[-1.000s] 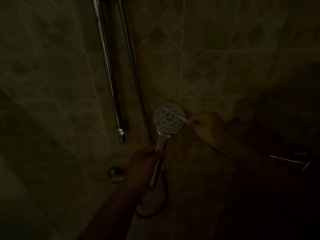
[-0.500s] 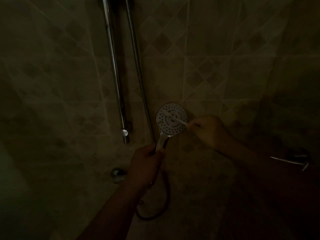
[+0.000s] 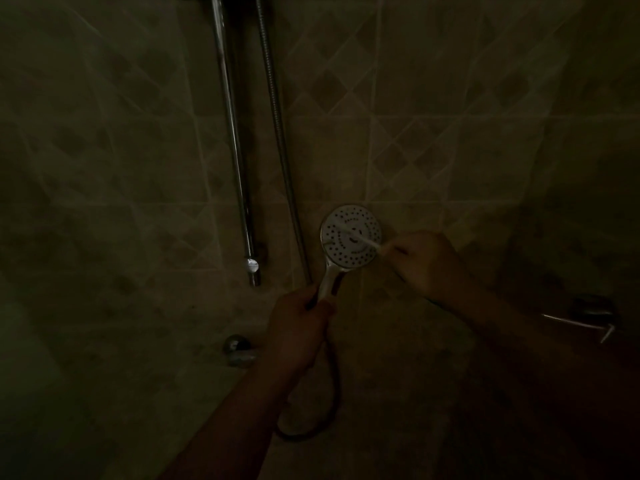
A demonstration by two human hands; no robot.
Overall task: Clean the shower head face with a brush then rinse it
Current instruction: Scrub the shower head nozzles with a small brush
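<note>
In dim light, a round white shower head [image 3: 349, 252] with many dark nozzle holes faces me, its chrome handle pointing down. My left hand [image 3: 298, 330] grips that handle from below. My right hand [image 3: 424, 259] pinches a thin pale brush [image 3: 362, 238] whose blurred shaft lies across the head's face, with the tip near the upper left of the face. The brush's bristles are too blurred to make out.
A chrome slide rail [image 3: 232, 143] and a ribbed metal hose [image 3: 278, 140] run down the tiled wall on the left. The hose loops below my left hand [image 3: 327, 407]. A chrome fitting [image 3: 239, 349] sits low on the wall. A metal handle [image 3: 585, 323] juts at right.
The brush has swept across the shower head's face, its tip moving from the right side toward the upper left. The view has shifted slightly; my left hand keeps its grip.
</note>
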